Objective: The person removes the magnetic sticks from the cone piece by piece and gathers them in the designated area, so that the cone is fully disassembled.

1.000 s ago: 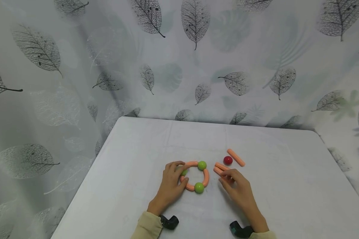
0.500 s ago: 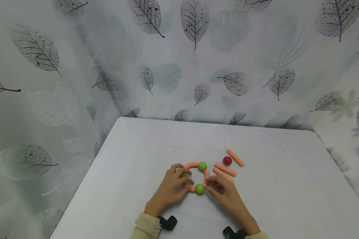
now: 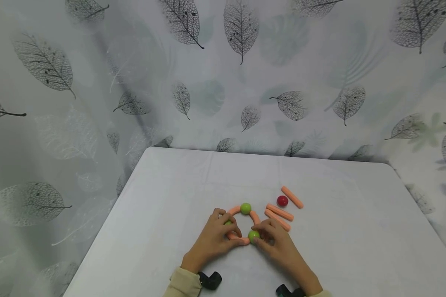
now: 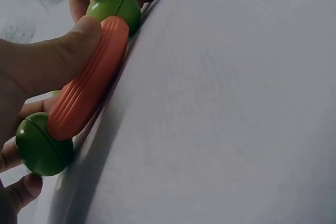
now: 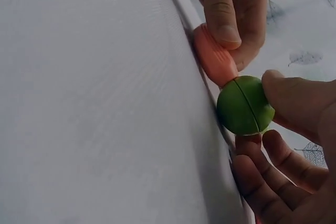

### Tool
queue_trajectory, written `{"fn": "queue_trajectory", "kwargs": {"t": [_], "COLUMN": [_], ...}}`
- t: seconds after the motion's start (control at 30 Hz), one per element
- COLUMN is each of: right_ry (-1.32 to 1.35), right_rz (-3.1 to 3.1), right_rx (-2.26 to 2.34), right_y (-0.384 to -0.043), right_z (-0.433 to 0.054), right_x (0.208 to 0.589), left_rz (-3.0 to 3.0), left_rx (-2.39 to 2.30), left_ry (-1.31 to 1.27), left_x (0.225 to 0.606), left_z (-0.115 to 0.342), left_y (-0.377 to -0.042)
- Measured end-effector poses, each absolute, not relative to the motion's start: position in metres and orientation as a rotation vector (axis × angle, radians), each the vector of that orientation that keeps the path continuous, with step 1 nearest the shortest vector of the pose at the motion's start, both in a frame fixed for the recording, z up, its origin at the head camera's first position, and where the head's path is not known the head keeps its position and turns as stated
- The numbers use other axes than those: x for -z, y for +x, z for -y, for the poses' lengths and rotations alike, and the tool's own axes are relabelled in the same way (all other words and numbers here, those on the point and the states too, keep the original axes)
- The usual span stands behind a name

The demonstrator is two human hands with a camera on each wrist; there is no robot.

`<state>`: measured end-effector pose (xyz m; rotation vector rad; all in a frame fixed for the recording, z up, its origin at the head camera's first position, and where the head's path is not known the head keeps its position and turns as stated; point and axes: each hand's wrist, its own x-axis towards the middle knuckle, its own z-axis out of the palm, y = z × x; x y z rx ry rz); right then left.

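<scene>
Ring (image 3: 254,216) of curved orange pieces and green balls lay on the white table (image 3: 178,185). Near green ball (image 5: 245,105) was pinched between thumb and fingers of the right hand (image 3: 276,241) and touched the end of the near orange piece (image 4: 92,80). Left hand (image 3: 216,237) gripped that piece, thumb on its outer side. Right of the ring: straight orange sticks (image 3: 280,212), three in number, with a red ball (image 3: 282,201) among them. Behind the table: leaf-printed cloth (image 3: 208,82).
</scene>
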<state>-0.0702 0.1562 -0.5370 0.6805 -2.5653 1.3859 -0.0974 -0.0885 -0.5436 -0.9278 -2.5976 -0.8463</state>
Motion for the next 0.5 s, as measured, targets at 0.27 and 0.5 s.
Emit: {"fn": "queue_trajectory", "kwargs": {"t": [0.27,0.5], "right_ry": [0.55,0.503], "right_rz": [2.737,2.778], "right_rx": [-1.207,-1.202], "right_y": [-0.0649,-0.0629], "right_z": [-0.1493,-0.1469], "right_x": [0.5332,0.5322], "left_rz": [2.601,2.632], "left_rx": [0.843,0.928], "left_ry": [-0.947,-1.0], "left_x": [0.5442,0.5426], "left_z": [0.0851,0.0857], "left_y": [-0.0959,-0.0952]}}
